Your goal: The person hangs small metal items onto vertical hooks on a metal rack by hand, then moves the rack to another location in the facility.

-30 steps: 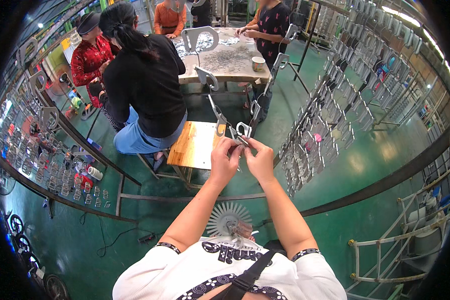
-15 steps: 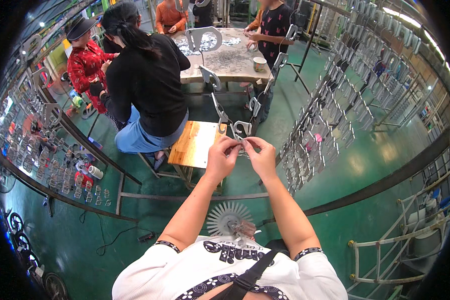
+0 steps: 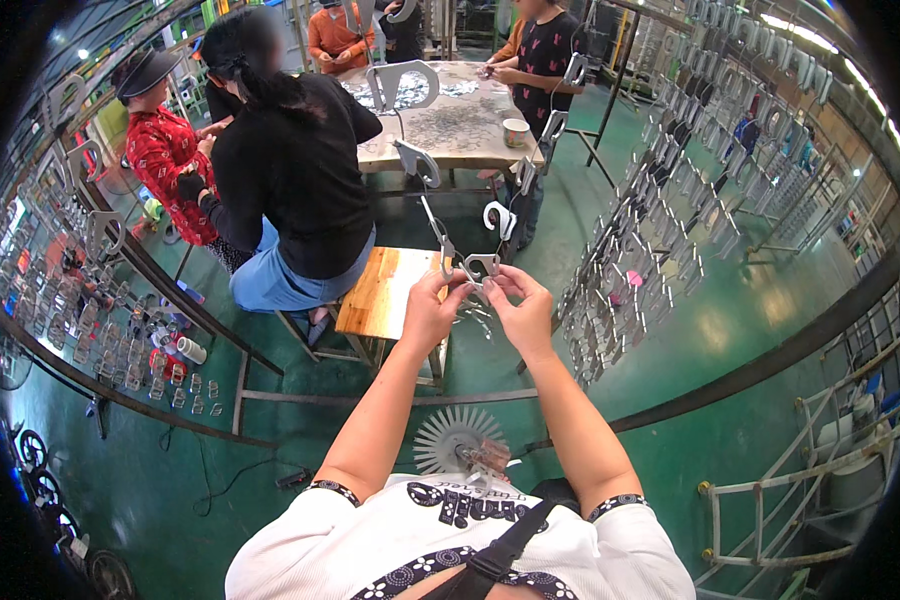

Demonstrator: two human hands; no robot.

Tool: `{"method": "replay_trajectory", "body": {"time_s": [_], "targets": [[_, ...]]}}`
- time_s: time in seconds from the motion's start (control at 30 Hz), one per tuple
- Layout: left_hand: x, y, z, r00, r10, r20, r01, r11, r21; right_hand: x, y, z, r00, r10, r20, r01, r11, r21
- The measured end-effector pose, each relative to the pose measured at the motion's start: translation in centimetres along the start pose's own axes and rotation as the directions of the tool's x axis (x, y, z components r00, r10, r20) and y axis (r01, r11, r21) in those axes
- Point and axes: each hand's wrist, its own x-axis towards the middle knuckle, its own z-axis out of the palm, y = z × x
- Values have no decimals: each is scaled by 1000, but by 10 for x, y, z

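A worker in a white top with dark patterned trim holds up both hands at a string of hook-shaped metal parts on a factory floor. The left hand (image 3: 430, 310) and the right hand (image 3: 526, 310) nearly meet, thumbs and forefingers closed in a pinch on what appears to be a grey metal hook (image 3: 482, 264), though the exact contact is too small to make out. The piece is in mid-air at the fingertips, just beyond the right edge of a wooden stool (image 3: 378, 290) and well short of the bench's front edge. A hanging chain of grey hooks (image 3: 416, 162) rises above the left hand, while a pale hook (image 3: 499, 218) hangs above the right one; small silvery parts (image 3: 476, 318) dangle below the fingers.

Beyond, the bench (image 3: 440, 150) carries loose metal pieces (image 3: 455, 115) across its middle and a white cup (image 3: 516, 132) near its front right corner. A person in black (image 3: 290, 180) sits at its left edge beside a person in red (image 3: 165, 150); a person in orange (image 3: 337, 38) is at the far edge, and a person in a patterned dark shirt (image 3: 550, 60) stands at the right edge. Dense rows of hanging metal parts (image 3: 660, 220) fill the right side, and a finned grey wheel (image 3: 458, 440) shows between the worker's forearms.
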Motion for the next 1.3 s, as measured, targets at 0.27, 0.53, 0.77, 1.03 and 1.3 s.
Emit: {"method": "replay_trajectory", "body": {"time_s": [0.27, 0.53, 0.77, 1.03, 1.3], "targets": [[7, -2, -4, 987, 164, 3, -163, 978, 132, 5, -7, -6, 999, -52, 0, 52, 997, -61], [11, 7, -12, 979, 197, 48, -202, 933, 298, 6, -14, -2, 993, -116, -5, 115, 990, -81], [10, 15, -11, 988, 155, 30, -157, 946, 283, 6, -13, -2, 994, -107, 23, 108, 992, -69], [8, 12, -11, 988, 148, 51, -155, 972, 177, 8, -8, -3, 990, -138, -4, 137, 984, -111], [4, -3, -26, 995, 96, 31, -101, 976, 194, 6, -4, -6, 997, -57, -60, 49, 991, -126]]}}
